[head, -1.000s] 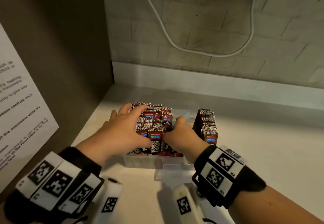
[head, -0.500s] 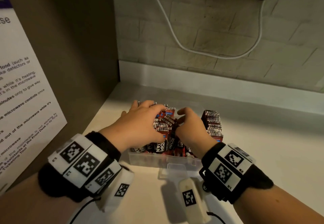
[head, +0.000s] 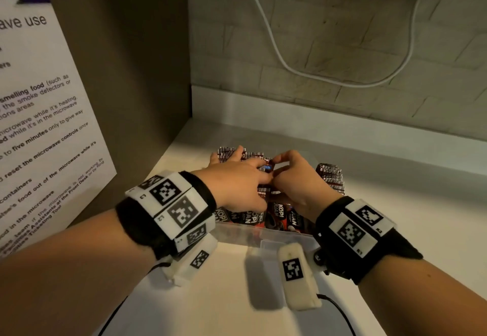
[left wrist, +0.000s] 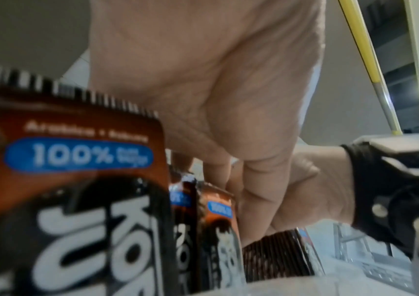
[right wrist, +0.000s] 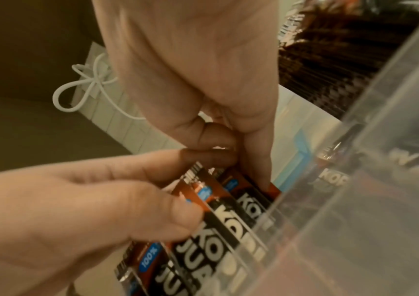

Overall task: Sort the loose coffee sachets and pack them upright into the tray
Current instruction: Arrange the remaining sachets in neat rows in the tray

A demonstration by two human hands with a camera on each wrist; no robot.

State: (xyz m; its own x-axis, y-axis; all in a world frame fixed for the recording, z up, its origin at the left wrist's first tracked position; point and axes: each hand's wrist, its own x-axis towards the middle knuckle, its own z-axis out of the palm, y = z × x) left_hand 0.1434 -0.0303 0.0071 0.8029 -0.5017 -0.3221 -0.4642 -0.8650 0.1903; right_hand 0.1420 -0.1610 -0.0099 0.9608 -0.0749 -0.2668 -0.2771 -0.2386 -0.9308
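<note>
The fingers (right wrist: pixel 259 170) of the right hand (head: pixel 297 180) are curled down into the pack, and together with the thumb they pinch the top edges of a few coffee sachets (right wrist: pixel 218 212). The left hand (head: pixel 237 183) comes from the other side; its thumb (right wrist: pixel 175 218) and forefinger press on the same sachets, so both hands grip this small group between them. In the head view the two hands touch each other over the middle of the tray (head: pixel 253 235).

The sachets stand mostly upright in the clear plastic tray, printed faces toward the person, some a little tilted. A second, tidy row of sachets (head: pixel 330 177) stands just beside the right hand; I cannot tell if it is in another compartment of the tray or outside it. The tray sits on the pale tabletop (head: pixel 395 230), near the corner with the side wall and a printed notice (head: pixel 39 125).

I judge the sachets to be very light, thin and flexible, with a smooth foil skin that slides easily one on another. One alone will bend and fall over, but several pressed together are stiffer. The best place to hold is probably the flat crimped seam at the top, or the two faces of a small bundle, with gentle force. The powder inside is not fragile, but a hard squeeze may crease the foil.
</note>
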